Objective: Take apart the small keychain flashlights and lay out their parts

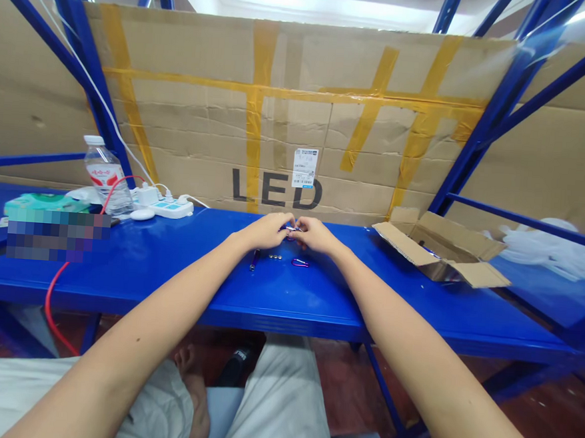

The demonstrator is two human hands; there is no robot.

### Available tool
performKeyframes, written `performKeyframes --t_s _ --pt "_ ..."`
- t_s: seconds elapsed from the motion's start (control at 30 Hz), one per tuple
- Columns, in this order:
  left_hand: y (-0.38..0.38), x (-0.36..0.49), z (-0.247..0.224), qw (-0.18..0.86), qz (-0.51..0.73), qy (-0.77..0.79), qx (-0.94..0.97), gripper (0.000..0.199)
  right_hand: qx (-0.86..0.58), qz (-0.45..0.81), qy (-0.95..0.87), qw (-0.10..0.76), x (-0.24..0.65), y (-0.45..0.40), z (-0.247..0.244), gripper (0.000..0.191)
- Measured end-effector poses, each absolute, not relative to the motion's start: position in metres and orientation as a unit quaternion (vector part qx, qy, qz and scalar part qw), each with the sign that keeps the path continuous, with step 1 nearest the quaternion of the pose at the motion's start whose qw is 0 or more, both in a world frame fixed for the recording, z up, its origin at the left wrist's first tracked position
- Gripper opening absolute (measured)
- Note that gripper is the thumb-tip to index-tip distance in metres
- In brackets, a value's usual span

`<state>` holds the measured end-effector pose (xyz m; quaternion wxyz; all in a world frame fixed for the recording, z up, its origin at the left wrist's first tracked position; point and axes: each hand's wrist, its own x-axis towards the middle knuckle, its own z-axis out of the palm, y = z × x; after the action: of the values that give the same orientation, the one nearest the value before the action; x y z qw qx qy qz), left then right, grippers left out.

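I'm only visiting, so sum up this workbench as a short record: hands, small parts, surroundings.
Left hand: fingertips at a small shiny part, partly hidden
Right hand: fingertips at the same part
Nearest the hands: purple carabiner, slim dark tube, tiny round metal pieces
Left side: plastic bottle, white power strip
Right side: open cardboard box

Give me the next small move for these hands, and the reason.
I'd probably have the left hand steady the small item while the right hand gently turns it: both hands meet at it, whereas the small metallic pieces, dark tube and purple carabiner lie untouched on the blue table.
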<state>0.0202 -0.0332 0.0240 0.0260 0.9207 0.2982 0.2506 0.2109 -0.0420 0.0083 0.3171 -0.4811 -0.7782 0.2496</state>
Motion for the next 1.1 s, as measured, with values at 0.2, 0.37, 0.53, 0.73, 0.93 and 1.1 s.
performKeyframes --t_s 0.2,0.37,0.53,0.73,0.93,1.1 --pt "-0.043 0.024 0.027 -0.006 0.179 0.347 0.921 0.019 -0.442 0.169 -0.849 0.236 0.216 -0.045 0.016 0.016" --pt "-0.040 0.022 0.025 -0.003 0.154 0.396 0.905 0.027 -0.472 0.125 -0.835 0.253 0.208 -0.049 0.011 0.017" --pt "-0.038 0.016 0.024 0.053 0.162 0.367 0.914 0.023 -0.470 0.142 -0.839 0.233 0.205 -0.050 0.007 0.014" --pt "-0.036 0.012 0.024 -0.002 0.116 0.358 0.927 0.019 -0.517 0.138 -0.829 0.163 0.212 -0.051 0.013 0.011" --pt "-0.027 0.014 0.020 0.010 0.098 0.339 0.936 0.019 -0.525 0.144 -0.826 0.146 0.215 -0.051 0.014 0.011" --pt "-0.021 0.009 0.020 0.044 0.121 0.351 0.927 0.014 -0.515 0.148 -0.832 0.146 0.214 -0.050 0.013 0.012"
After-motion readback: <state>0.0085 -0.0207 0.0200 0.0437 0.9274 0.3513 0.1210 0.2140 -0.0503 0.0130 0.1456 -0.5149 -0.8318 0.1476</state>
